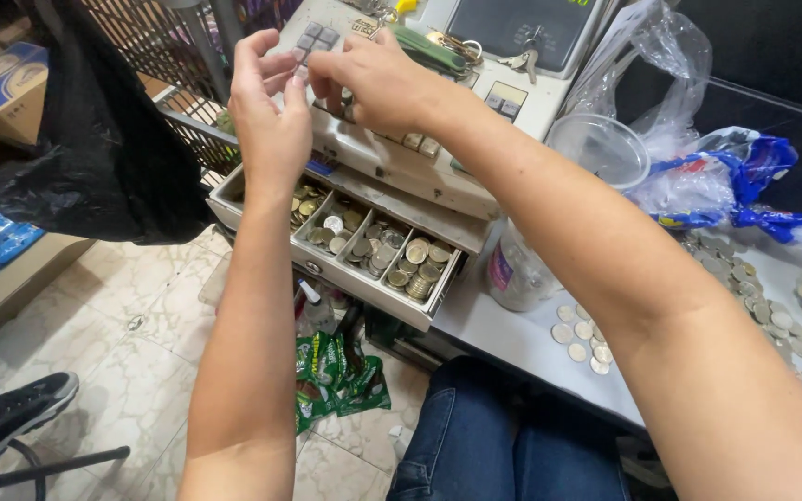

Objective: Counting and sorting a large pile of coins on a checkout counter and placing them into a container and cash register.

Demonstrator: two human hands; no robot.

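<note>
A: Item one, the hands. State?

B: Left hand (271, 111) raised above the open coin drawer (345, 237), fingers drawn narrow, thumb and forefinger pinched together. Right hand (378, 79) meets it from the other side, fingertips also closed to a pinch. Whatever sits between them is too small to make out; by its setting it looks like a coin or a short stack, but that is a judgement.

A: Item two, the drawer.

B: Pulled out from under the cash register (475, 56), divided into compartments, each holding mixed silver and gold-coloured coins (417, 264). The hands hover over its left end, not touching it.

A: Item three, the tabletop (512, 334).

B: Loose coins in a small cluster (582, 339) near the front edge, more scattered to the right (754, 288). A clear plastic tub (598, 148), a clear bottle (517, 274) and blue-and-clear plastic bags (726, 181) behind them.

A: Progress?

B: Partial, as judged. The compartments are well stocked; a good many coins lie unsorted on the tabletop, so a fair share appears left.

A: Floor?

B: Green packets (336, 376) below the drawer, a black shoe (16, 413) at left belonging to another person.
</note>
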